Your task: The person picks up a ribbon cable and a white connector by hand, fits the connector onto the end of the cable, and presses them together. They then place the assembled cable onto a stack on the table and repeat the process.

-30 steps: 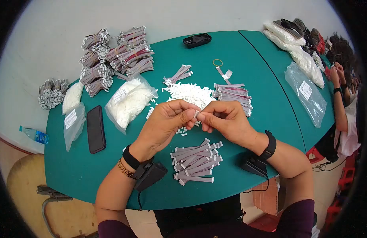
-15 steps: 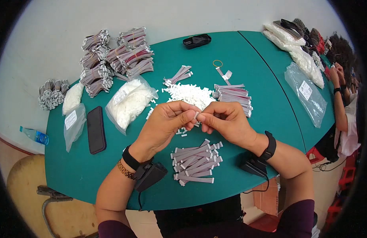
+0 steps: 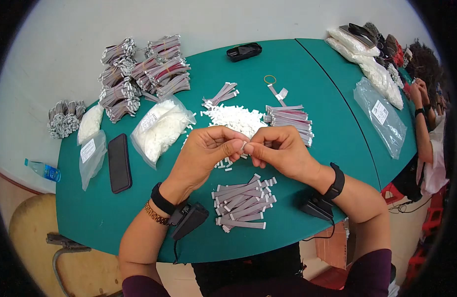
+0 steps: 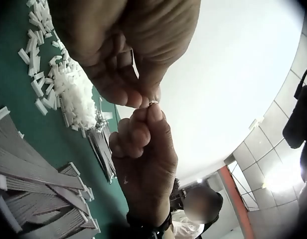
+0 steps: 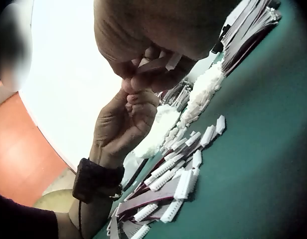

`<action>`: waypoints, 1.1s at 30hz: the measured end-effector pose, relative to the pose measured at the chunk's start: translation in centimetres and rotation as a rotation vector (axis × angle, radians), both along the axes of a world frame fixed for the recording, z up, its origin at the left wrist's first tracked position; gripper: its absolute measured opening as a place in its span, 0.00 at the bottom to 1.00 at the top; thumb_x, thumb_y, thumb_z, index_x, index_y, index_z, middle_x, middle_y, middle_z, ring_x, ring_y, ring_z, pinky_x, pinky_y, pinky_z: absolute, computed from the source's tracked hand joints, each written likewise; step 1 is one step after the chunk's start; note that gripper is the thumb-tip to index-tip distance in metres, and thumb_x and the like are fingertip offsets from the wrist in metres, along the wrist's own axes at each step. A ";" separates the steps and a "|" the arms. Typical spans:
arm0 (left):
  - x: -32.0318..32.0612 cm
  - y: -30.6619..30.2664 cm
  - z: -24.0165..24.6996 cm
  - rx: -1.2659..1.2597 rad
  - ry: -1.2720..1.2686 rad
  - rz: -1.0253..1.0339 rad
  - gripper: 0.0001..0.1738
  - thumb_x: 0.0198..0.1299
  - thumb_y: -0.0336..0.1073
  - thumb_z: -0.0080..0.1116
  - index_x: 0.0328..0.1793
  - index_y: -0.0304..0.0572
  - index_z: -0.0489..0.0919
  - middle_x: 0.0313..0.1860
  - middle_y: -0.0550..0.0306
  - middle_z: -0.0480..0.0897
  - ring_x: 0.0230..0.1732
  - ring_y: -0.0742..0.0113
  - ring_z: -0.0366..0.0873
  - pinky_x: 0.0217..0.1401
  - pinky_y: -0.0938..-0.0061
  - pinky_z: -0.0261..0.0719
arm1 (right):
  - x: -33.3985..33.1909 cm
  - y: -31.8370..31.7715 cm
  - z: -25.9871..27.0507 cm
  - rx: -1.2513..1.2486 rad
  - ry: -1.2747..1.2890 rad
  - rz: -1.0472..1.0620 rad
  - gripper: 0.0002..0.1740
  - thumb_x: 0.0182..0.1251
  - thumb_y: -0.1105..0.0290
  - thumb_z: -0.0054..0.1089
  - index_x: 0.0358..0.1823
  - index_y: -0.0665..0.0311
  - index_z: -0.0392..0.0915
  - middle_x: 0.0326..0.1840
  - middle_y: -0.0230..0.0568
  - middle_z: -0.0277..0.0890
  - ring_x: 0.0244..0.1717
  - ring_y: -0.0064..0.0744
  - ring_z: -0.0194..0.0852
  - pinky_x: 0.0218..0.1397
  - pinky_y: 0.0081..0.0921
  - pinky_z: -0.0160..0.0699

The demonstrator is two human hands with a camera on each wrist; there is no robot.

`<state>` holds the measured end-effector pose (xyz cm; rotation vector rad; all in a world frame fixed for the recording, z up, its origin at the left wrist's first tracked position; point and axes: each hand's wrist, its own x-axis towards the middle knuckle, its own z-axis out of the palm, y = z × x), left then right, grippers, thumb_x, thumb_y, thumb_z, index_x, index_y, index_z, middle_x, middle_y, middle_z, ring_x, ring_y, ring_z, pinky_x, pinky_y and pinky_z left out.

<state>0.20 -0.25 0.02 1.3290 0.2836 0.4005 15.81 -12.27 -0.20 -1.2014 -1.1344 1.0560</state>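
Both hands meet fingertip to fingertip above the table. My left hand (image 3: 201, 153) pinches one side of a small white connector (image 3: 244, 145) between thumb and forefinger. From the other side my right hand (image 3: 288, 151) pinches at the same end. A short grey ribbon cable (image 5: 153, 65) runs inside the right hand's fingers, its other white end showing in the right wrist view. Fingertips cover most of the connector. Beneath the hands lies a loose heap of ribbon cables (image 3: 244, 203) with white ends. Just beyond the hands spreads a pile of white connector pieces (image 3: 233, 117).
Bundled cables (image 3: 161, 72) are stacked at the back left. Bags of white pieces (image 3: 161, 129) and a phone (image 3: 120, 162) lie left. A row of cables (image 3: 290, 121) sits beyond the right hand. A black case (image 3: 244, 51) is at the back; another person's arm (image 3: 422, 128) shows right.
Both hands stay in nearly the same place. The small white connector between the fingertips has turned slightly and is more covered by them.
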 end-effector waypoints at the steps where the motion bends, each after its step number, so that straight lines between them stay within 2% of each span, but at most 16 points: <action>1: 0.0 0.0 0.0 0.005 -0.004 0.004 0.09 0.60 0.31 0.59 0.43 0.33 0.80 0.36 0.55 0.82 0.33 0.74 0.76 0.37 0.81 0.74 | 0.0 0.0 0.0 -0.001 0.005 0.002 0.10 0.64 0.68 0.58 0.27 0.66 0.78 0.19 0.28 0.74 0.21 0.12 0.69 0.23 0.11 0.65; 5: 0.1 -0.1 0.2 0.065 0.001 0.014 0.09 0.60 0.31 0.59 0.42 0.32 0.80 0.36 0.54 0.83 0.33 0.75 0.76 0.37 0.81 0.74 | 0.0 0.0 -0.1 -0.012 0.017 -0.003 0.10 0.64 0.68 0.59 0.26 0.66 0.77 0.19 0.28 0.74 0.20 0.11 0.69 0.23 0.11 0.64; 8: 0.2 -0.5 0.3 0.204 0.013 0.073 0.08 0.60 0.30 0.59 0.42 0.32 0.80 0.37 0.55 0.83 0.34 0.76 0.76 0.38 0.82 0.74 | 0.0 0.0 -0.4 -0.004 -0.028 -0.022 0.11 0.64 0.68 0.58 0.26 0.66 0.77 0.18 0.27 0.73 0.20 0.10 0.66 0.21 0.12 0.61; 14: 0.3 -0.7 0.1 0.210 -0.021 0.103 0.08 0.61 0.30 0.58 0.42 0.32 0.80 0.36 0.56 0.83 0.36 0.75 0.78 0.40 0.82 0.76 | -0.2 0.1 -0.4 0.022 -0.077 -0.046 0.11 0.64 0.68 0.56 0.26 0.66 0.76 0.18 0.25 0.71 0.19 0.08 0.61 0.20 0.13 0.55; 23: 0.3 -0.9 -0.2 0.185 0.011 0.109 0.07 0.62 0.30 0.57 0.41 0.33 0.78 0.37 0.57 0.82 0.37 0.76 0.78 0.40 0.81 0.76 | -0.1 -0.1 -0.2 -0.046 -0.078 -0.023 0.11 0.65 0.67 0.56 0.27 0.66 0.77 0.18 0.25 0.71 0.19 0.09 0.61 0.20 0.12 0.57; 26: 0.3 -1.2 -0.2 0.204 -0.007 0.138 0.06 0.62 0.29 0.57 0.41 0.33 0.78 0.37 0.57 0.82 0.38 0.77 0.78 0.40 0.82 0.75 | -0.5 -0.2 -0.2 0.012 -0.051 -0.054 0.11 0.66 0.67 0.55 0.28 0.65 0.77 0.18 0.25 0.71 0.19 0.09 0.62 0.20 0.12 0.57; 29: 0.4 -1.1 -0.1 0.184 -0.035 0.120 0.07 0.63 0.31 0.56 0.42 0.33 0.77 0.37 0.57 0.82 0.37 0.77 0.77 0.40 0.83 0.75 | -0.2 0.0 -0.4 0.009 -0.041 -0.037 0.11 0.66 0.67 0.55 0.28 0.65 0.77 0.18 0.25 0.71 0.19 0.09 0.62 0.21 0.12 0.57; 33: 0.5 -0.8 0.2 0.214 -0.015 0.091 0.12 0.67 0.38 0.51 0.43 0.35 0.76 0.31 0.62 0.78 0.32 0.80 0.72 0.35 0.83 0.71 | 0.0 0.1 -0.2 0.025 -0.013 -0.028 0.10 0.67 0.68 0.55 0.29 0.65 0.76 0.19 0.25 0.71 0.20 0.10 0.63 0.21 0.12 0.58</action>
